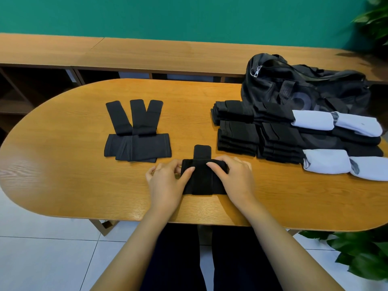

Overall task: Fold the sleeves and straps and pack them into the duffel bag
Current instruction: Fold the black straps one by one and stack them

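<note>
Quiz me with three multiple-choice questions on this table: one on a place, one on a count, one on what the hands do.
1. Where is the bag? A far right of the table B on the floor C left end
2. How many long strips fan from the left pile? A two B three C five
3. The left hand and right hand: A both hold a black strap B reach into the bag C hang off the table
Answers: A, behind the folded stacks; B, three show; A, fingers curl on it.
</note>
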Motion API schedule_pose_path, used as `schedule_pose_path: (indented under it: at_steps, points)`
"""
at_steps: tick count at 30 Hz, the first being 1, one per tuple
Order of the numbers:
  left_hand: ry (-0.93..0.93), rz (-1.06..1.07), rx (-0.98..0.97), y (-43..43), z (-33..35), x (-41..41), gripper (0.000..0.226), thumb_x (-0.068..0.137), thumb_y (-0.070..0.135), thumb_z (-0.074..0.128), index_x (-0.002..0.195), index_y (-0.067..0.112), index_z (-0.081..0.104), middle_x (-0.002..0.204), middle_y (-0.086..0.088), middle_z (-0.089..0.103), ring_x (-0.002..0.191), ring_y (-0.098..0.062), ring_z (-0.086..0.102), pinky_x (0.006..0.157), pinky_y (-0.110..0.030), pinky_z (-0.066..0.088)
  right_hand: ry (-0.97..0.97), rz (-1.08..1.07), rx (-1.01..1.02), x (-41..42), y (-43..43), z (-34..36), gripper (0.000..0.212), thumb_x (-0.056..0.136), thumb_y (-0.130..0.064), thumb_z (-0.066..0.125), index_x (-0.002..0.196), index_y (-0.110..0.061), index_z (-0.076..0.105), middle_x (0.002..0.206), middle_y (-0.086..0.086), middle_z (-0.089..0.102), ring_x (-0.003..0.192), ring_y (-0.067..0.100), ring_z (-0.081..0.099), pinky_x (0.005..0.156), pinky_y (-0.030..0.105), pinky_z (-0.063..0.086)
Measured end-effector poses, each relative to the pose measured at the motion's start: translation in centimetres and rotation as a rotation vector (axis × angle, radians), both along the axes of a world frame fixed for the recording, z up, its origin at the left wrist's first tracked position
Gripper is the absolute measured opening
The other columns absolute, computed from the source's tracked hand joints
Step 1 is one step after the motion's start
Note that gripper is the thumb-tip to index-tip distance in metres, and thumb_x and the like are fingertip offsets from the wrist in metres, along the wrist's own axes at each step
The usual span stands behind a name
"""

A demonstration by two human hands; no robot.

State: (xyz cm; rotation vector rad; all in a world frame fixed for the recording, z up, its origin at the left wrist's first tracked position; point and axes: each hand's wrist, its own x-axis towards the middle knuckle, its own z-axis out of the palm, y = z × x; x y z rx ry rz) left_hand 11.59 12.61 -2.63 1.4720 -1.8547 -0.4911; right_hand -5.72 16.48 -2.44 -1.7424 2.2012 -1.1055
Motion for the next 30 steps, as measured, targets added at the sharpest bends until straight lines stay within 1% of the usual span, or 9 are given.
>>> schedule_pose_path:
  at_steps: [4, 7, 10, 14, 17, 21, 23, 26, 30]
  points:
    - [-0.084, -0.008, 0.013, -0.5, 0.0, 0.0, 0.039, 0.087, 0.051, 0.063, 0.118, 0.027, 0.065, 0.08, 0.014, 0.06, 0.095, -0.01, 0.052, 0.095, -0.032, 0.024, 0.074, -0.009, 0.042, -0.2, -0.6, -0.2, 0.024, 0.089, -0.051, 0.061, 0.099, -0.03, 0.069, 0.096, -0.016, 0.065, 0.095, 0.009, 0.054, 0.086, 0.03, 0.03]
    - [-0.184, -0.037, -0.037, -0.7, -0.4, 0.4, 0.05, 0.087, 0.052, 0.063, 0.13, 0.027, 0.058, 0.108, 0.013, 0.062, 0.11, -0.012, 0.049, 0.095, -0.032, 0.025, 0.152, -0.025, 0.066, -0.4, -0.4, -0.6, 0.03, 0.089, -0.05, 0.062, 0.11, -0.03, 0.068, 0.108, -0.014, 0.058, 0.106, 0.009, 0.049, 0.088, 0.028, 0.028]
    - [-0.206, -0.191, -0.082, -0.9, -0.3, 1.1, 0.051, 0.091, 0.048, 0.059, 0.137, 0.026, 0.054, 0.136, 0.011, 0.053, 0.127, -0.01, 0.038, 0.102, -0.031, 0.023, 0.221, 0.012, 0.058, -0.7, 0.4, -0.4, 0.037, 0.094, -0.047, 0.054, 0.126, -0.029, 0.062, 0.127, -0.011, 0.055, 0.122, 0.01, 0.043, 0.099, 0.029, 0.026]
    - [-0.253, -0.44, -0.016, -1.5, -0.4, 1.1, 0.05, 0.1, 0.044, 0.042, 0.148, 0.03, 0.04, 0.154, 0.015, 0.033, 0.145, -0.005, 0.016, 0.119, -0.033, 0.007, 0.295, 0.11, 0.159, -0.5, 1.5, -0.2, 0.043, 0.102, -0.048, 0.036, 0.14, -0.033, 0.05, 0.144, -0.013, 0.049, 0.137, 0.008, 0.033, 0.118, 0.04, 0.015]
    - [-0.268, -0.532, 0.052, -2.0, -0.6, 0.8, 0.047, 0.104, 0.037, 0.036, 0.15, 0.032, 0.034, 0.157, 0.017, 0.027, 0.148, -0.003, 0.005, 0.122, -0.046, -0.006, 0.285, 0.176, 0.292, -0.5, 2.0, -0.4, 0.045, 0.103, -0.048, 0.032, 0.146, -0.038, 0.041, 0.151, -0.019, 0.04, 0.145, 0.006, 0.021, 0.121, 0.045, -0.001]
    - [-0.246, -0.553, 0.09, -2.1, -0.8, 1.1, 0.043, 0.104, 0.031, 0.039, 0.147, 0.034, 0.039, 0.153, 0.019, 0.035, 0.147, -0.001, 0.01, 0.119, -0.046, -0.016, 0.276, 0.237, 0.3, -1.1, 2.4, -0.6, 0.046, 0.101, -0.05, 0.034, 0.146, -0.042, 0.037, 0.152, -0.022, 0.036, 0.147, 0.005, 0.016, 0.12, 0.046, -0.007]
    - [-0.262, -0.536, 0.045, -1.8, -1.1, 1.4, 0.044, 0.101, 0.04, 0.04, 0.144, 0.034, 0.045, 0.149, 0.019, 0.04, 0.146, -0.002, 0.015, 0.118, -0.045, -0.018, 0.276, 0.283, 0.311, -1.4, 2.5, -0.6, 0.046, 0.101, -0.052, 0.034, 0.146, -0.043, 0.036, 0.152, -0.024, 0.034, 0.147, 0.003, 0.012, 0.12, 0.046, -0.011]
    - [-0.272, -0.524, -0.019, -1.2, -1.5, 2.1, 0.055, 0.094, 0.056, 0.029, 0.141, 0.034, 0.049, 0.145, 0.02, 0.045, 0.144, -0.003, 0.021, 0.12, -0.049, -0.013, 0.254, 0.351, 0.321, -1.7, 2.6, -0.6, 0.047, 0.1, -0.052, 0.032, 0.146, -0.044, 0.036, 0.153, -0.025, 0.032, 0.147, -0.001, 0.007, 0.119, 0.044, -0.014]
    - [-0.259, -0.525, -0.068, -0.5, -1.6, 2.9, 0.06, 0.094, 0.063, 0.028, 0.143, 0.034, 0.046, 0.149, 0.018, 0.041, 0.146, -0.001, 0.017, 0.121, -0.048, -0.011, 0.243, 0.396, 0.241, -1.5, 3.0, -0.8, 0.049, 0.099, -0.056, 0.027, 0.145, -0.043, 0.039, 0.152, -0.025, 0.031, 0.147, -0.003, 0.004, 0.12, 0.046, -0.011]
